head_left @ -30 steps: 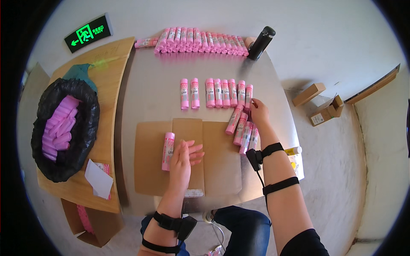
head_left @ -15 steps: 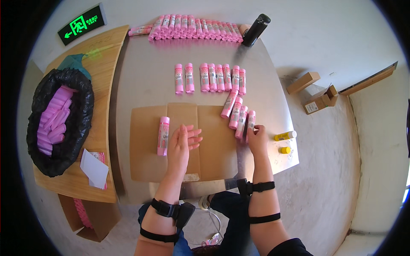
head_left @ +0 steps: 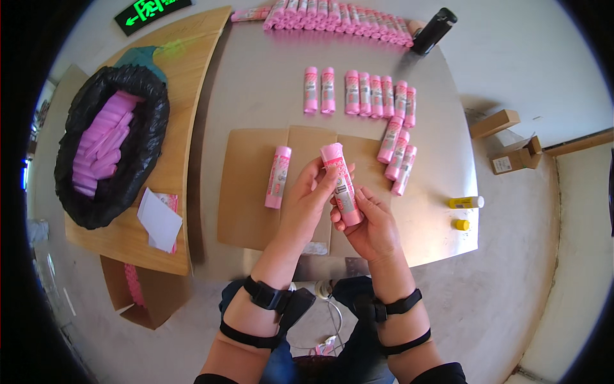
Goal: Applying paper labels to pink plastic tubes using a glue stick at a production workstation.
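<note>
Both of my hands hold one pink plastic-bag roll point(head_left: 343, 185) with a printed label, tilted above the cardboard sheet point(head_left: 246, 227). My left hand point(head_left: 311, 198) grips its upper left side, the thumb lying across the label. My right hand point(head_left: 372, 221) wraps the lower end. Left of my hands, a single labelled roll point(head_left: 278, 177) lies on the cardboard. Beyond the right hand, three more rolls point(head_left: 398, 153) lie slanted in a line at the cardboard's far right corner. Farther back are a pair of rolls point(head_left: 319, 90) and a row of several point(head_left: 380, 95).
Pink rolls point(head_left: 339, 16) are piled at the table's far edge beside a black bottle point(head_left: 435, 31). An uncapped yellow glue stick point(head_left: 465, 202) and its cap point(head_left: 462, 224) sit at right. Leftward, a wooden table point(head_left: 185, 83) bears a black-lined bin point(head_left: 70, 185) of pink rolls and papers point(head_left: 159, 219).
My right hand has brought the nearest roll of the slanted line leftward and up off the table. My left hand has closed on it too. The view has shifted.
</note>
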{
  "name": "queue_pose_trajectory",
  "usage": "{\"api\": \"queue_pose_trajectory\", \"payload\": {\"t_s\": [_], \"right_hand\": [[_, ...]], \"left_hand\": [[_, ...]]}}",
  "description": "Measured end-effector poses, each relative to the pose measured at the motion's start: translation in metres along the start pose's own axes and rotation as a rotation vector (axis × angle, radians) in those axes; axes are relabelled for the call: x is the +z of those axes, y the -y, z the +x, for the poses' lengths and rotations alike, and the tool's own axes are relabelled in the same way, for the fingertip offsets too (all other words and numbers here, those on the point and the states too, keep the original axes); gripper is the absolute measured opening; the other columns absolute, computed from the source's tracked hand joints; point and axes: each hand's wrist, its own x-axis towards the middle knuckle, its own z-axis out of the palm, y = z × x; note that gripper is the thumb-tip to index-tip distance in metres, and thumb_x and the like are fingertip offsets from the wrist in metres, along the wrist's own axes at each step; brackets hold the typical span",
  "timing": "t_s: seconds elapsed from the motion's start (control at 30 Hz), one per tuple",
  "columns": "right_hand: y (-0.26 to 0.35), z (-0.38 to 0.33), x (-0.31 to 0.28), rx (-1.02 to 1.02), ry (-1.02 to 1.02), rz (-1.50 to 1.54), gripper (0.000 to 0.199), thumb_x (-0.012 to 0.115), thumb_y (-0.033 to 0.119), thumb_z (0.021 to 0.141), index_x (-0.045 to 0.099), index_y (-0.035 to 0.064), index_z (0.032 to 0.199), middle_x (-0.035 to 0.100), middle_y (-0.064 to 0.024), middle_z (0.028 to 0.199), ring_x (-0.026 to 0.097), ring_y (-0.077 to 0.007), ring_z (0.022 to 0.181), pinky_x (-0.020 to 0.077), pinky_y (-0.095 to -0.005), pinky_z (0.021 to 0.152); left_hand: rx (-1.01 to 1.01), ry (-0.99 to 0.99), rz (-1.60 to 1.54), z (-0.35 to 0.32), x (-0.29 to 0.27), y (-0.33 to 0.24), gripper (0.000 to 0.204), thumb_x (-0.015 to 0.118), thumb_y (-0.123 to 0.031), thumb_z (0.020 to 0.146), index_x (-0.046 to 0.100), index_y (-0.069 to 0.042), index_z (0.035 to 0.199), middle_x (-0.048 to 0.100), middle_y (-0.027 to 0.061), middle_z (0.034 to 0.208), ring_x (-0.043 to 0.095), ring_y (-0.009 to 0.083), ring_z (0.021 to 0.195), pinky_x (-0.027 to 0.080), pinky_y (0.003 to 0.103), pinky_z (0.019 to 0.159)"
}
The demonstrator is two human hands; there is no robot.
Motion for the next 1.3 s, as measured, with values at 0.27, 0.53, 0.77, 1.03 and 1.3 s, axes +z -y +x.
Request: {"api": "queue_pose_trajectory", "payload": {"t_s": [0.27,0.53,0.77,1.03,1.3], "right_hand": [[-0.002,-0.005,-0.003,0.053,0.073,-0.072,0.026,0.047,0.018,0.095,0.049,-0.0019,0.113,0.06,-0.0127,0.098,0.059,-0.0156,0.068,0.0469,-0.0245,0.056],[-0.003,-0.009,0.007,-0.3,-0.233,-0.729,0.029,0.061,0.004,0.086,0.046,-0.0008,0.11,0.055,-0.0087,0.093,0.058,-0.0138,0.069,0.0459,-0.0246,0.054],[0.005,-0.011,-0.001,-0.059,-0.064,-0.303,0.027,0.056,0.009,0.089,0.045,-0.0027,0.111,0.058,-0.0122,0.09,0.061,-0.0166,0.068,0.0494,-0.0261,0.055],[0.007,-0.013,0.005,0.073,-0.03,-0.028,0.029,0.043,0.023,0.096,0.05,-0.0032,0.104,0.06,-0.0139,0.084,0.058,-0.0199,0.06,0.0432,-0.0266,0.048],[-0.003,-0.008,0.003,0.057,-0.152,-0.492,0.03,0.048,0.036,0.096,0.053,0.0073,0.101,0.054,-0.0014,0.068,0.047,-0.0073,0.048,0.0367,-0.019,0.042]], "left_hand": [[-0.025,0.075,-0.185,0.001,-0.008,-0.005,0.044,0.05,-0.022,0.095,0.038,-0.004,0.134,0.055,0.0166,0.123,0.054,0.0235,0.112,0.04,0.036,0.098],[0.03,0.033,-0.12,0.001,-0.006,0.005,0.052,0.058,-0.014,0.09,0.036,-0.005,0.135,0.052,0.0152,0.125,0.055,0.0268,0.111,0.041,0.038,0.098],[0.018,0.019,-0.122,0.002,-0.004,0.001,0.046,0.058,-0.014,0.09,0.039,-0.002,0.131,0.055,0.0155,0.121,0.058,0.0257,0.107,0.046,0.037,0.092],[0.053,-0.007,-0.009,0.0,-0.001,0.006,0.045,0.056,-0.016,0.092,0.04,-0.001,0.13,0.058,0.0153,0.117,0.06,0.02,0.099,0.047,0.034,0.089],[0.063,0.004,0.079,-0.004,0.007,0.012,0.037,0.055,-0.017,0.093,0.045,0.0,0.124,0.062,0.0122,0.11,0.06,0.0134,0.091,0.048,0.028,0.083]]}}
